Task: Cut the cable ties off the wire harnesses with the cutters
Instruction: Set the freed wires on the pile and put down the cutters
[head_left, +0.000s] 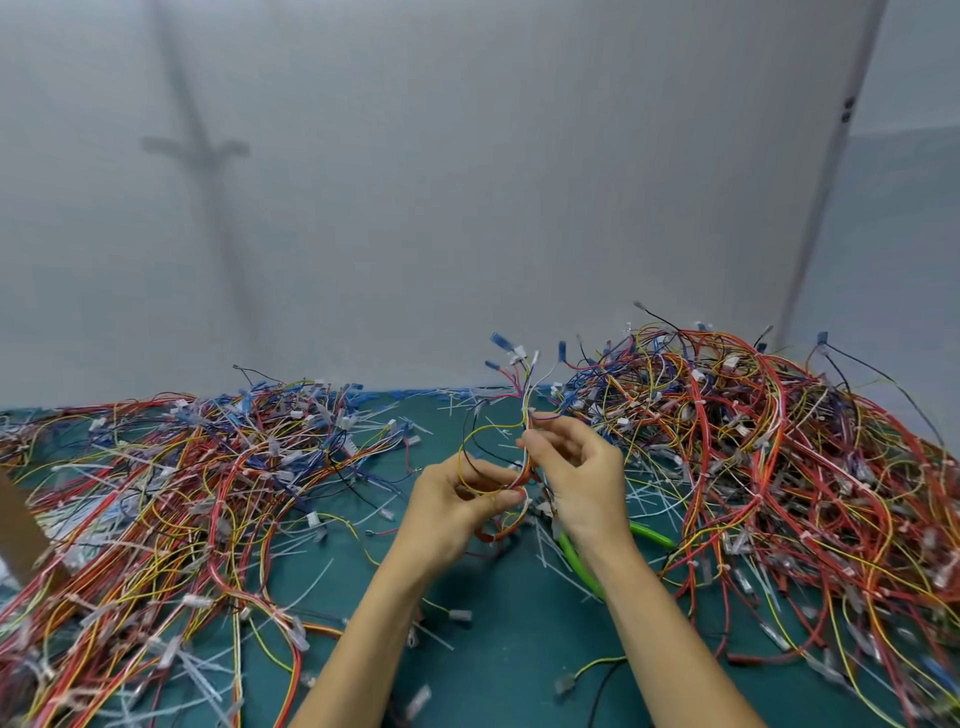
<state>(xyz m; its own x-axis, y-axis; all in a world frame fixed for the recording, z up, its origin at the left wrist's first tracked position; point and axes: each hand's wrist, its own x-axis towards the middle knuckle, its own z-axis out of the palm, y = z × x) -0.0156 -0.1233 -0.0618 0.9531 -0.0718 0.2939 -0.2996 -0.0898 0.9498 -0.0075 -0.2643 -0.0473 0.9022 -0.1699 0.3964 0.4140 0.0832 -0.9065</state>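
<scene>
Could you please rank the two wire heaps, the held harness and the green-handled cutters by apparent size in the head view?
1-2. left heap of coloured wires and right heap: alike, unranked.
3. held multicoloured wire harness.
4. green-handled cutters, partly hidden by right wrist.

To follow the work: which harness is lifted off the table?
The small harness in the middle: the left hand and right hand pinch it upright; the rest lie heaped on the table.

You see soft, even light, a faint cross-shaped shadow on the pale grey wall, edges bowed, corners blurry.
</scene>
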